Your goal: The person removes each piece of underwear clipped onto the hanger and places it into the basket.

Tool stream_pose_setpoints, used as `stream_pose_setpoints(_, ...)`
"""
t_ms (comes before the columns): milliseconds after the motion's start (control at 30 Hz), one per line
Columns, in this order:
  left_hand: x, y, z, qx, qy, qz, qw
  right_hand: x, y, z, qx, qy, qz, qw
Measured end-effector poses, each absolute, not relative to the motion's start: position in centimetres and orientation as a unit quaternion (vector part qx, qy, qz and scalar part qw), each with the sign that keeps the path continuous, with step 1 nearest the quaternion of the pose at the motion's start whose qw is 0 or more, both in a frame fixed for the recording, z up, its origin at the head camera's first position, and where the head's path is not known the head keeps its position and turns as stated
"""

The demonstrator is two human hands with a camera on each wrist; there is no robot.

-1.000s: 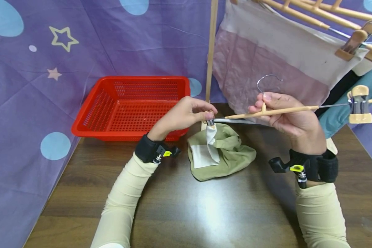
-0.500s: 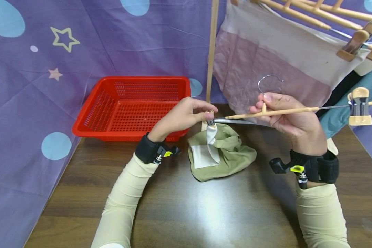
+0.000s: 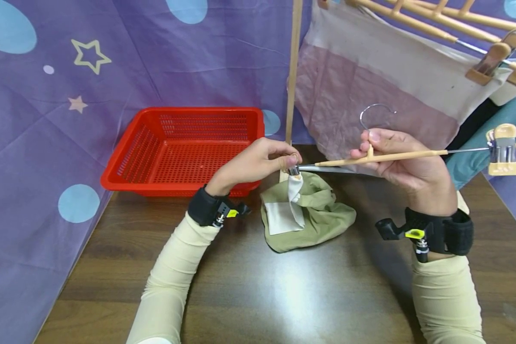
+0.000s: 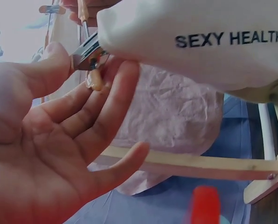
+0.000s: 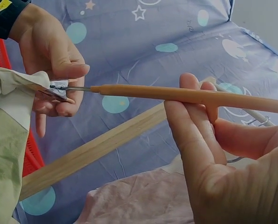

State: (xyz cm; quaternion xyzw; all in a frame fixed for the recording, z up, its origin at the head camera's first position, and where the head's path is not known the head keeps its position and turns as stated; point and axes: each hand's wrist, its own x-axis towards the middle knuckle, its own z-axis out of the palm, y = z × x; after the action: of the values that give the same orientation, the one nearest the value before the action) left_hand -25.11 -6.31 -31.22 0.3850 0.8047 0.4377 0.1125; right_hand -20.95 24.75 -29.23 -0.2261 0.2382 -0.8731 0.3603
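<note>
My left hand [image 3: 253, 162] pinches the metal-and-beige clip [image 4: 86, 52] at one end of a trouser hanger [image 3: 430, 154] between thumb and fingers. This clip sits at the rolled white edge of an olive-green garment [image 3: 322, 217], whose white band [image 4: 213, 42] carries dark lettering. Below the clip, the garment hangs in folds close over the table. My right hand [image 3: 417, 174] holds the hanger's middle, thumb and fingertips at the base of its wire hook [image 3: 376, 104]. The second clip [image 3: 504, 152], at the far right end, has no cloth in it.
Back left on the wooden table [image 3: 223, 296] stands a red plastic basket [image 3: 180, 188]. A wooden post [image 3: 293, 71] rises behind my hands. At upper right, beige hangers [image 3: 430, 31] carry a pink-and-white garment [image 3: 370, 86] and a teal one [image 3: 477, 143].
My right hand and the hanger have shifted slightly to the right, the free clip with them. The left hand keeps its pinch on the clip with almost no movement.
</note>
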Motion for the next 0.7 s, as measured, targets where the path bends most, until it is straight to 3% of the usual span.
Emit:
stream_pose_setpoints(400,-24.5,-5.6,-31.4,0.354,0.800,0.484,0.026,-21.2,25.0,-29.5,-0.299,0.303,-0.839,0.338)
stream_pose_setpoints(700,-24.0,-5.3,-31.5,0.345,0.803,0.485,-0.005,-21.1,25.0,-29.5,-0.304,0.308,-0.837,0.334)
